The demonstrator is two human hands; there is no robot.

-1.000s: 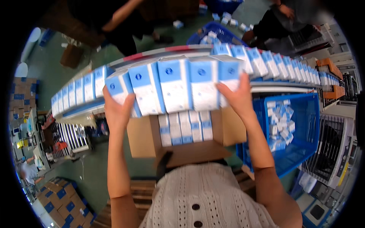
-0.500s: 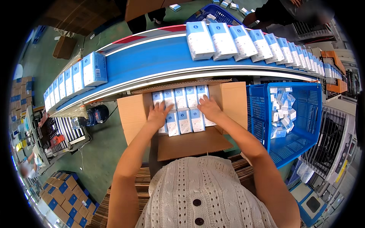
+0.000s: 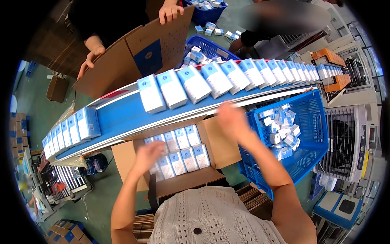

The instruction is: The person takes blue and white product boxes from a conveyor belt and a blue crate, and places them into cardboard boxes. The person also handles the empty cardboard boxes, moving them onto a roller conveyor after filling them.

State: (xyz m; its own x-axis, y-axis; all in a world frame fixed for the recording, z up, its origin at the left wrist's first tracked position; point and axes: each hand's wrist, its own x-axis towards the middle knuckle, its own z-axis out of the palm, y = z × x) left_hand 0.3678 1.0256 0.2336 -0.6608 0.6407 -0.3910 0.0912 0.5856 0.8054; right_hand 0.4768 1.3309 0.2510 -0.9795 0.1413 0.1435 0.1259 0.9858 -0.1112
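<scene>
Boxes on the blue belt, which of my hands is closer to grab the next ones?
Probably the right. Your right hand is raised at the near edge of the conveyor belt, just below the row of boxes. Your left hand is lower, over the open carton, and both look empty.

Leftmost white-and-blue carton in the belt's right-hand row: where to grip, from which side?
Probably from above and the near edge, fingers across the long sides of the leftmost carton. It lies flat on the blue belt; its left side is free, while the next carton crowds its right.
</scene>
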